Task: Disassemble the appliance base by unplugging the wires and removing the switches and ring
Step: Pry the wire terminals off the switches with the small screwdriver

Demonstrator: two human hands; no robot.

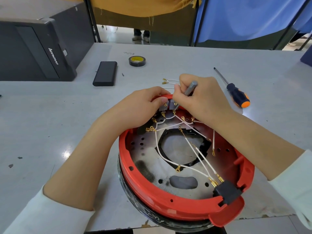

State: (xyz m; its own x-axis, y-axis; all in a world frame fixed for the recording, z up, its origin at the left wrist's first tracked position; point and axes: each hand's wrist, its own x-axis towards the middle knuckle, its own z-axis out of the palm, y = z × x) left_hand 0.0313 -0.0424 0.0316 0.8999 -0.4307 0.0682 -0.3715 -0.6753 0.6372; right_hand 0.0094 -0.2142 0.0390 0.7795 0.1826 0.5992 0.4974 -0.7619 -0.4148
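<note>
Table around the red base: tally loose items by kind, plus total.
Screwdriver with black and orange handle: 1
Roll of black tape: 1
Black rectangular block: 1
Loose white wire with brass terminals: 1
Small dark screw-like bit: 1
Total: 5

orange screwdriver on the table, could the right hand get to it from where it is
Probably yes, though not right away. The orange screwdriver lies on bare table just right of the right hand, nothing between them. But that hand grips a grey metal tool, so it would need to set it down first.
</note>
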